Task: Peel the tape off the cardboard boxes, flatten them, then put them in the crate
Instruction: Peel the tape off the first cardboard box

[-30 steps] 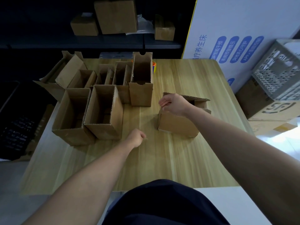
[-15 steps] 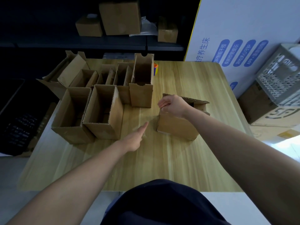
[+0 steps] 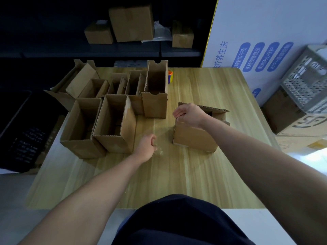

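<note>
left hand (image 3: 146, 147): lower centre of frame, low over the table (image 3: 194, 174); fingers curled round a crumple of clear tape (image 3: 158, 151)
tape: in the left hand, just left of the box (image 3: 192, 138); a faint clear sheen runs up-right from it toward the box's left corner, can't tell if it's attached there
right hand (image 3: 190, 115): centre right; fingers hooked over the box's top left rim, gripping the cardboard
box: on the table right of centre, upright, skewed a bit to the table edges, top open, a flap sticking out at its right end
open boxes (image 3: 113, 121): cluster at centre left to upper left of the table, tops open, packed against each other
tall box (image 3: 155, 96): right end of the cluster, apart from the held box
crate (image 3: 304, 82): grey lattice at the right edge of frame, off the table, tilted, sitting on brown cartons
tape roll (image 3: 170, 77): orange and blue, far side of the table, partly hidden behind the tall box
shelf boxes (image 3: 131, 22): closed, top centre, dark shelving
black bin (image 3: 23, 137): left edge, beside the table
</note>
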`<state>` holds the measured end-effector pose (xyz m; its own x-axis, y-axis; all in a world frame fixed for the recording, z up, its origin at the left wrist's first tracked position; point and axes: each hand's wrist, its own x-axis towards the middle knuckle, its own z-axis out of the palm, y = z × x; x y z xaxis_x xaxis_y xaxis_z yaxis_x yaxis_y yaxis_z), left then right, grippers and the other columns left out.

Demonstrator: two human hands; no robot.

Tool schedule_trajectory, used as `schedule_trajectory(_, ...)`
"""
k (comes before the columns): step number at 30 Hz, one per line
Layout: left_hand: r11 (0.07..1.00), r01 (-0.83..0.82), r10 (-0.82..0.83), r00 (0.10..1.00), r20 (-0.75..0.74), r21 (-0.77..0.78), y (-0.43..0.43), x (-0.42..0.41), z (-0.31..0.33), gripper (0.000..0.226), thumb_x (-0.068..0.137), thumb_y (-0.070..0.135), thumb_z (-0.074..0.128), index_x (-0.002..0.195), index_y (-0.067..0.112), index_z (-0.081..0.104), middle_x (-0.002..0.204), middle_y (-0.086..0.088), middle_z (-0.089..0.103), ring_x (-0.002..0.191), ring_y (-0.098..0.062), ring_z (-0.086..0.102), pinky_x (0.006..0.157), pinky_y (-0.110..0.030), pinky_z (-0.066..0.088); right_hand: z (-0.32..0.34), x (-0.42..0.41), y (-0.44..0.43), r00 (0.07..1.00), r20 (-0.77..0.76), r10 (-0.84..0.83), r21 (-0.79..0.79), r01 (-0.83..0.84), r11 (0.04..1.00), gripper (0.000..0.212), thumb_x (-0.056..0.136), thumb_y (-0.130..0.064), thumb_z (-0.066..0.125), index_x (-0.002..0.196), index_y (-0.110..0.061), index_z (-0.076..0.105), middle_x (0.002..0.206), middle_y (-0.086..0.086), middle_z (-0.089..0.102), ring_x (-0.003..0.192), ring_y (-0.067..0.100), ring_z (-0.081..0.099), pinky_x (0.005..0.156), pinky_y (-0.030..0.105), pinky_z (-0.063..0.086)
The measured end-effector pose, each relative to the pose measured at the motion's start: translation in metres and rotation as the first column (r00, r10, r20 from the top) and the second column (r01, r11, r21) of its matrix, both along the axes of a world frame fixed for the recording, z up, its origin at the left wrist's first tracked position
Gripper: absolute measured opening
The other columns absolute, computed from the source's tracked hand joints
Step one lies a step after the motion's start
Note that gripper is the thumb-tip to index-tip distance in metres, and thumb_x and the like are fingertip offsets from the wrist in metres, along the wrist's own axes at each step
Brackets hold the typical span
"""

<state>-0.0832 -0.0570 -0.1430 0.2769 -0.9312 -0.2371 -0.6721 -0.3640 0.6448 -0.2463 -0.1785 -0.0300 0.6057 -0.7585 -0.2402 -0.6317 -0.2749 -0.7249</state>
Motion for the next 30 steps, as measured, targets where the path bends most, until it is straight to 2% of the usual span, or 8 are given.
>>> schedule_trajectory(3,0.997,-0.027,0.028,0.999,-0.027,0.067,0.003,-0.007,-0.012,0.034,0.084,-0.001,0.063,0.115,0.01,0.058,0.094,0.0,0.052,0.086,-0.013,0.05,0.074,-0.018,0.042,0.0,0.0,0.001,1.0,0.003,-0.007,0.0,0.007,1.0,0.029,0.087,0.003,0.05,0.109,-0.01,0.065,0.104,0.005,0.067,0.099,0.015,0.062,0.09,0.026,0.049)
schedule_trajectory(7,0.994,-0.055,0.066,0.99,-0.121,0.093,0.003,-0.013,-0.02,0.022,0.09,-0.008,0.049,0.104,0.003,0.062,0.094,-0.005,0.056,0.09,-0.017,0.054,0.078,-0.02,0.044,0.0,0.001,0.001,1.0,0.001,-0.011,0.0,0.011,1.0,0.029,0.086,0.002,0.053,0.11,-0.009,0.065,0.104,0.004,0.066,0.1,0.016,0.061,0.092,0.027,0.049)
schedule_trajectory(10,0.983,-0.086,0.118,0.972,-0.203,0.161,-0.001,-0.013,-0.02,0.025,0.092,-0.009,0.041,0.106,0.003,0.058,0.103,-0.012,0.057,0.099,-0.025,0.055,0.09,-0.033,0.049,0.0,0.001,0.001,1.0,0.008,-0.016,0.0,0.016,1.0,0.028,0.086,0.001,0.053,0.11,-0.009,0.065,0.106,0.005,0.066,0.101,0.017,0.061,0.092,0.028,0.048)
schedule_trajectory(13,0.967,-0.111,0.147,0.978,-0.148,0.231,-0.004,-0.012,-0.023,0.03,0.088,-0.002,0.058,0.116,0.009,0.055,0.122,-0.01,0.052,0.112,-0.026,0.053,0.096,-0.031,0.046,-0.001,0.001,0.001,0.999,0.024,-0.025,0.009,0.025,1.0,0.029,0.086,0.002,0.053,0.11,-0.007,0.065,0.107,0.006,0.066,0.101,0.016,0.061,0.092,0.027,0.048)
schedule_trajectory(16,0.939,-0.109,0.125,0.992,-0.028,0.325,0.0,-0.009,-0.028,0.053,0.076,0.013,0.077,0.124,0.01,0.053,0.129,-0.009,0.051,0.118,-0.027,0.051,0.099,-0.033,0.044,-0.001,0.0,0.001,0.999,0.032,-0.031,0.015,0.03,0.999,0.029,0.087,0.001,0.051,0.11,-0.008,0.065,0.107,0.004,0.066,0.099,0.014,0.061,0.09,0.024,0.048)
schedule_trajectory(21,0.918,-0.074,0.108,0.992,-0.065,0.389,0.006,-0.008,-0.029,0.071,0.074,0.012,0.079,0.136,0.009,0.044,0.133,-0.01,0.052,0.12,-0.026,0.051,0.101,-0.035,0.042,-0.002,0.0,0.0,0.999,0.036,-0.037,0.025,0.036,0.999,0.03,0.086,0.003,0.05,0.11,-0.008,0.065,0.106,0.004,0.067,0.099,0.014,0.062,0.088,0.023,0.048)
schedule_trajectory(26,0.926,0.001,0.039,0.994,-0.098,0.377,-0.004,-0.004,-0.013,0.068,0.075,0.006,0.076,0.135,0.012,0.045,0.133,-0.009,0.053,0.121,-0.025,0.051,0.099,-0.032,0.042,-0.003,0.001,-0.001,0.999,0.031,-0.037,0.024,0.036,0.999,0.032,0.085,0.004,0.05,0.111,-0.007,0.065,0.107,0.005,0.067,0.099,0.014,0.062,0.087,0.022,0.048)
schedule_trajectory(30,0.941,0.044,-0.004,0.993,-0.12,0.336,-0.007,-0.004,-0.002,0.054,0.077,-0.002,0.071,0.126,0.011,0.052,0.121,-0.009,0.056,0.113,-0.024,0.054,0.085,-0.023,0.043,-0.002,-0.001,-0.001,0.999,0.026,-0.031,0.032,0.03,0.999,0.032,0.085,0.004,0.05,0.112,-0.007,0.065,0.107,0.004,0.067,0.1,0.013,0.062,0.084,0.019,0.047)
